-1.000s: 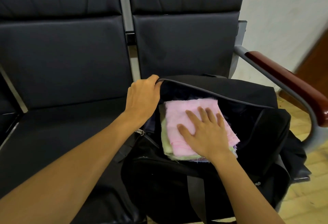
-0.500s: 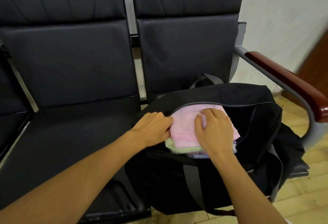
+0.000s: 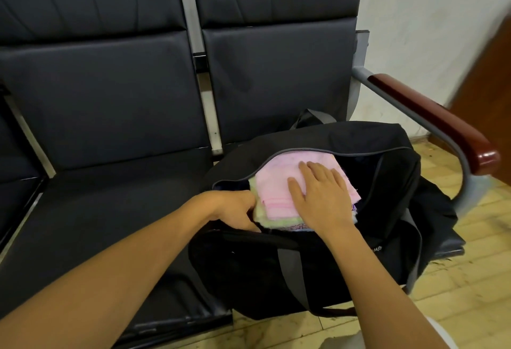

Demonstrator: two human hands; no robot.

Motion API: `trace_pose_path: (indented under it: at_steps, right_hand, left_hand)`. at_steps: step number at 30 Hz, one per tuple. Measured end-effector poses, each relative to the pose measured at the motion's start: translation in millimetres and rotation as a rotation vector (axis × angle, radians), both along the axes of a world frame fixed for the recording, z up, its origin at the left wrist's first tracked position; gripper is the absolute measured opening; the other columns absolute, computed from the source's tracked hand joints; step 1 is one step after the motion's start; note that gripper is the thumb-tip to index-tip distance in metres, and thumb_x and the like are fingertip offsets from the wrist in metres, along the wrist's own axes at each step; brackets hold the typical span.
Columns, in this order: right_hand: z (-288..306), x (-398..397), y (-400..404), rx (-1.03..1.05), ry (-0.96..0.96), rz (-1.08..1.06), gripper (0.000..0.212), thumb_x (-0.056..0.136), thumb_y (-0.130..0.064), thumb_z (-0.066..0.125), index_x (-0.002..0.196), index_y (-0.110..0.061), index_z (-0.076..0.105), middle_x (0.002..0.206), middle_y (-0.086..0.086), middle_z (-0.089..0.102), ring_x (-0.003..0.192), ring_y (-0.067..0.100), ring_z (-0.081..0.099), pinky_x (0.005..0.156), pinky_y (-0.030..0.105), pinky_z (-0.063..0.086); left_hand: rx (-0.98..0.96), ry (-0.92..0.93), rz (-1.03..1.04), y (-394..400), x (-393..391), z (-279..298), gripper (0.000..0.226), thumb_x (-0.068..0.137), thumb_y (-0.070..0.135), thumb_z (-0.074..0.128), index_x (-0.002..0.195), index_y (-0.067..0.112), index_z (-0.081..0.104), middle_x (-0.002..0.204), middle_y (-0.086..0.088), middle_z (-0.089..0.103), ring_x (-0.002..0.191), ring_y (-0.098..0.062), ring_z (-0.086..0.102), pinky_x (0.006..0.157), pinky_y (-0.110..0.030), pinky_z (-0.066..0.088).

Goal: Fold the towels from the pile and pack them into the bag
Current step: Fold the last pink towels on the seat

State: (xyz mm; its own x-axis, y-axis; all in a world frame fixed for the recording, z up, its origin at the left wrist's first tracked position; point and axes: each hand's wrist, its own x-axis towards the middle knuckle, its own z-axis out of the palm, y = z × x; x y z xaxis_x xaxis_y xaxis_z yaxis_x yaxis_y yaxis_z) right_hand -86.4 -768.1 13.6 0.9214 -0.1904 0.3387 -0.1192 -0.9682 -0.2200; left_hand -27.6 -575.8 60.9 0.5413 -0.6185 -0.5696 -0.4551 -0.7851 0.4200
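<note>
My folded towels (image 3: 279, 182) are in the bag (image 3: 318, 271) now, in a neat stack just inside the open zip mouth. The pink one is on top, a pale green one peeks out under it on the left and near edge, and a bit of something purple and white shows at the bottom corner. My right hand (image 3: 320, 196) lies flat on the pink towel with the fingers straight and a little spread, pressing the stack down. My left hand (image 3: 237, 210) is at the left side of the stack, down by the bag's near edge; its fingers are tucked in by the green towel and partly hidden, so I cannot tell if they pinch the cloth or just push it. The bag sits on the right seat of the bench (image 3: 105, 210), up against the armrest (image 3: 431, 119). I think most of the job is done, since I see no pile of loose towels on the seats or the floor. The top of the stack sits about level with the zip, so I think it needs to go in deeper. What looks left is to push it in and maybe zip the bag. There is small white writing on the right side of the bag (image 3: 376, 249), but it is too tiny and bent for me to read
</note>
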Motion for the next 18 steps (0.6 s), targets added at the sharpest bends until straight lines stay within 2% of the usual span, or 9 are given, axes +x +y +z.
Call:
trace_pose_path:
  at_steps: [1, 4, 7, 9, 11, 12, 14, 16, 18]
  right_hand:
    - [0, -1, -1, -0.007, 0.030, 0.002, 0.075, 0.092, -0.056, 0.012, 0.142, -0.015, 0.051, 0.144, 0.007, 0.053, 0.135, 0.026, 0.046, 0.117, 0.045, 0.025]
    - [0, -2, 1, -0.023, 0.053, -0.008, 0.075, 0.092, -0.056, 0.007, 0.146, -0.019, 0.045, 0.148, 0.006, 0.048, 0.138, 0.026, 0.041, 0.118, 0.046, 0.022]
    - [0, -1, 3, 0.015, 0.059, 0.006, 0.054, 0.101, -0.051, 0.029, 0.143, -0.023, 0.048, 0.146, 0.004, 0.048, 0.136, 0.025, 0.041, 0.117, 0.043, 0.020]
    - [5, -2, 2, 0.125, -0.006, 0.075, 0.038, 0.101, -0.045, 0.044, 0.130, -0.026, 0.061, 0.137, 0.000, 0.056, 0.129, 0.020, 0.047, 0.113, 0.041, 0.024]
    - [15, -10, 3, 0.388, -0.081, 0.195, 0.033, 0.102, -0.040, 0.046, 0.097, -0.024, 0.075, 0.109, -0.008, 0.069, 0.107, 0.012, 0.060, 0.101, 0.038, 0.039]
    - [21, -16, 4, 0.578, -0.077, 0.242, 0.043, 0.103, -0.040, 0.045, 0.075, -0.022, 0.073, 0.086, -0.011, 0.069, 0.086, 0.008, 0.063, 0.087, 0.035, 0.046]
    - [33, -30, 8, 0.808, -0.006, 0.252, 0.058, 0.101, -0.044, 0.046, 0.048, -0.020, 0.044, 0.050, -0.012, 0.045, 0.050, 0.007, 0.042, 0.059, 0.030, 0.037]
    - [35, -41, 6, 0.643, -0.025, 0.235, 0.062, 0.098, -0.048, 0.049, 0.047, -0.019, 0.030, 0.043, -0.007, 0.029, 0.044, 0.011, 0.030, 0.052, 0.028, 0.026]
    - [35, -47, -3, 0.415, -0.120, 0.133, 0.062, 0.095, -0.056, 0.045, 0.048, -0.016, 0.035, 0.041, -0.004, 0.033, 0.042, 0.015, 0.035, 0.049, 0.027, 0.026]
  left_hand:
    - [-0.026, 0.018, -0.018, 2, -3, 6, 0.023, 0.088, 0.028, 0.070, 0.102, 0.010, 0.069, 0.098, 0.003, 0.066, 0.092, -0.016, 0.062, 0.086, -0.029, 0.052]
    - [-0.193, 0.150, -0.090, 6, -15, 31, 0.012, 0.088, 0.020, 0.072, 0.087, 0.009, 0.068, 0.080, 0.002, 0.064, 0.078, -0.011, 0.058, 0.078, -0.031, 0.049]
    - [-0.347, 0.171, -0.144, 7, -26, 54, 0.017, 0.088, 0.017, 0.072, 0.086, 0.000, 0.067, 0.080, -0.009, 0.064, 0.075, -0.015, 0.057, 0.080, -0.039, 0.051]
    - [-0.422, 0.151, -0.127, 10, -30, 62, 0.015, 0.088, 0.014, 0.070, 0.081, 0.002, 0.066, 0.076, -0.007, 0.062, 0.073, -0.014, 0.055, 0.076, -0.040, 0.050]
    - [-0.501, 0.159, -0.043, 15, -32, 64, 0.012, 0.090, 0.011, 0.068, 0.081, 0.004, 0.067, 0.077, -0.005, 0.064, 0.075, -0.013, 0.057, 0.076, -0.034, 0.050]
    - [-0.542, 0.176, 0.023, 18, -31, 63, 0.010, 0.090, 0.010, 0.067, 0.083, 0.004, 0.068, 0.080, -0.006, 0.065, 0.077, -0.014, 0.060, 0.078, -0.032, 0.051]
    - [-0.622, 0.213, 0.149, 22, -30, 59, 0.008, 0.091, 0.008, 0.066, 0.083, 0.009, 0.069, 0.083, -0.004, 0.069, 0.081, -0.015, 0.064, 0.080, -0.028, 0.053]
    - [-0.667, 0.239, 0.228, 24, -30, 55, 0.012, 0.091, 0.008, 0.066, 0.082, 0.015, 0.070, 0.084, -0.001, 0.071, 0.083, -0.014, 0.067, 0.080, -0.028, 0.053]
    - [-0.689, 0.243, 0.252, 25, -31, 53, 0.015, 0.091, 0.008, 0.065, 0.080, 0.017, 0.069, 0.082, 0.001, 0.071, 0.081, -0.012, 0.067, 0.079, -0.027, 0.053]
